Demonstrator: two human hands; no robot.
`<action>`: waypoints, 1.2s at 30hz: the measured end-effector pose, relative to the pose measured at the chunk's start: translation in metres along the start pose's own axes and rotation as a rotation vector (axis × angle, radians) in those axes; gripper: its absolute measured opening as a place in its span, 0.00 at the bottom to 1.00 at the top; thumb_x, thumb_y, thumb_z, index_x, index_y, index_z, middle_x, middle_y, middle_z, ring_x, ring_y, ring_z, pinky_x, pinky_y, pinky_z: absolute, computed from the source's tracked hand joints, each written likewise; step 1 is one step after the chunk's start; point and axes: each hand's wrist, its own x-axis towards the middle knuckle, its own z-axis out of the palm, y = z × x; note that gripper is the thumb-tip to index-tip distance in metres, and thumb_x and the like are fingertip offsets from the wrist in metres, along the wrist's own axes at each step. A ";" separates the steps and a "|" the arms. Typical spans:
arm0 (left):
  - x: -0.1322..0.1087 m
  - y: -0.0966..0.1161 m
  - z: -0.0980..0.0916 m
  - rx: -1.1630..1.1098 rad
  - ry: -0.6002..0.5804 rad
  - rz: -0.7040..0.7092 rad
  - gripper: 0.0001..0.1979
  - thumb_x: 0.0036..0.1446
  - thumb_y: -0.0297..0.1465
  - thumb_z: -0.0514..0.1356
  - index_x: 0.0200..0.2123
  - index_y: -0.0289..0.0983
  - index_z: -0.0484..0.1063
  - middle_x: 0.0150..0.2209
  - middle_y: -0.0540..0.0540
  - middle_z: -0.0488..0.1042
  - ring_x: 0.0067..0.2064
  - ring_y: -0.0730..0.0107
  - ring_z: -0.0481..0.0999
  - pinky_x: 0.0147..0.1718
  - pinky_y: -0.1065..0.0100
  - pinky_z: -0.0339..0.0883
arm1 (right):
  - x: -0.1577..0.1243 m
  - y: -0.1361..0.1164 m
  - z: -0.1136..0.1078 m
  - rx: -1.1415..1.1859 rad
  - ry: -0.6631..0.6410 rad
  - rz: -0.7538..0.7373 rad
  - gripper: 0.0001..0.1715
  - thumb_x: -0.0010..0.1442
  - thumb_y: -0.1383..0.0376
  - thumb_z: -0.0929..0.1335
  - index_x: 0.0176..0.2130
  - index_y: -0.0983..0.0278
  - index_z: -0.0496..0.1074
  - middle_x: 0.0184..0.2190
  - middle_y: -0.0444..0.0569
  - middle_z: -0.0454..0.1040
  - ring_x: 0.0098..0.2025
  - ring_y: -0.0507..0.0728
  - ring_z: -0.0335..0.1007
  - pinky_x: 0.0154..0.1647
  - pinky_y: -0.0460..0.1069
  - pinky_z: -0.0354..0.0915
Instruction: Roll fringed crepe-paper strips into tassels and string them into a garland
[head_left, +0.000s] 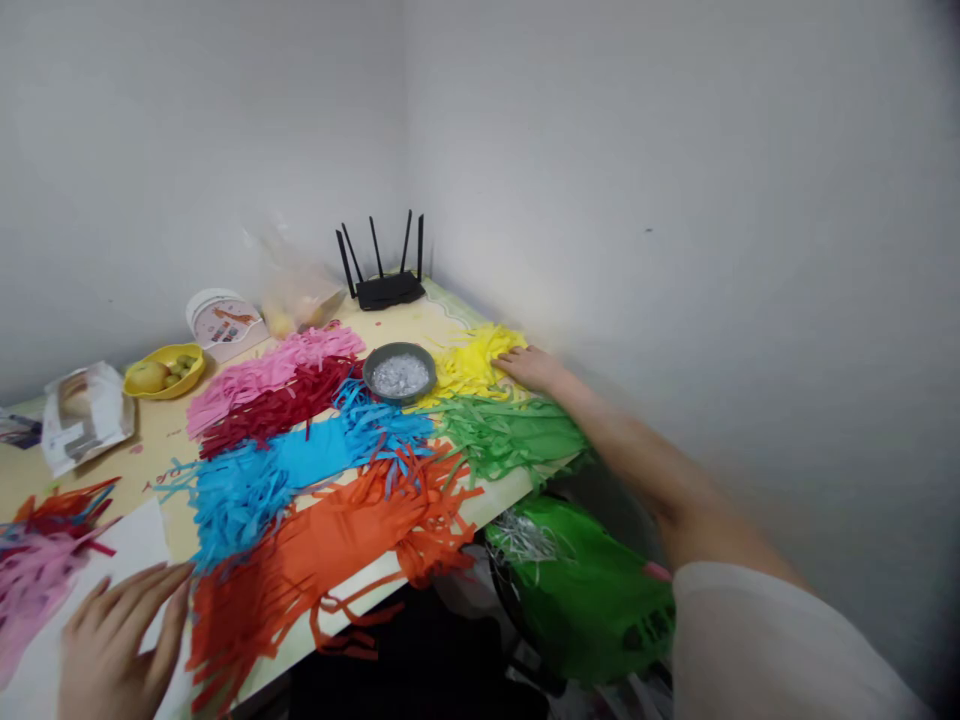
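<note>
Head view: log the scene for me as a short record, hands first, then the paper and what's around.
Left hand: open, over the white sheet, beside the orange fringe; contact unclear
Right hand: fingers extended on the yellow fringe
Other fringes: pink, red, blue, green
Bowl: grey, clear bits inside, beside yellow fringe
Back corner: black router
Far left: yellow dish of fruit
Below table edge: green bag

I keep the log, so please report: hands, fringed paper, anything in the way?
Right hand on yellow fringed paper. Left hand beside orange fringed paper. Grey bowl beside yellow, possibly in the way.
</note>
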 end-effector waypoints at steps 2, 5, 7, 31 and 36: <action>0.036 0.040 0.020 -0.005 -0.056 0.161 0.17 0.52 0.28 0.61 0.45 0.51 0.76 0.39 0.47 0.81 0.39 0.53 0.79 0.46 0.50 0.69 | 0.001 0.003 0.001 -0.023 -0.032 -0.011 0.16 0.66 0.66 0.65 0.53 0.67 0.70 0.51 0.56 0.73 0.54 0.61 0.68 0.54 0.59 0.64; 0.103 0.112 0.075 -0.185 -0.181 0.343 0.16 0.59 0.27 0.58 0.50 0.44 0.74 0.47 0.43 0.78 0.48 0.60 0.77 0.48 0.60 0.71 | 0.003 0.006 0.000 -0.048 -0.081 -0.007 0.17 0.65 0.60 0.67 0.50 0.67 0.71 0.50 0.53 0.72 0.51 0.59 0.70 0.52 0.59 0.67; 0.149 0.160 0.127 -0.291 -0.320 0.401 0.15 0.63 0.30 0.54 0.51 0.40 0.73 0.51 0.41 0.76 0.52 0.61 0.75 0.52 0.61 0.69 | 0.004 0.007 -0.001 -0.053 -0.105 0.012 0.17 0.65 0.59 0.67 0.50 0.67 0.71 0.50 0.54 0.72 0.49 0.58 0.71 0.50 0.58 0.69; 0.251 0.293 0.384 -0.094 -0.676 -0.039 0.18 0.65 0.32 0.52 0.57 0.34 0.63 0.49 0.32 0.74 0.52 0.55 0.74 0.51 0.56 0.63 | 0.007 0.026 -0.013 0.207 0.096 0.146 0.16 0.65 0.60 0.67 0.49 0.66 0.71 0.50 0.52 0.72 0.51 0.59 0.70 0.52 0.59 0.67; 0.256 0.299 0.376 -0.122 -0.521 -0.072 0.15 0.64 0.26 0.48 0.50 0.32 0.69 0.53 0.32 0.68 0.59 0.52 0.64 0.57 0.52 0.54 | -0.023 -0.007 -0.012 0.221 0.262 0.226 0.16 0.68 0.66 0.61 0.50 0.68 0.73 0.54 0.62 0.70 0.59 0.64 0.62 0.59 0.60 0.60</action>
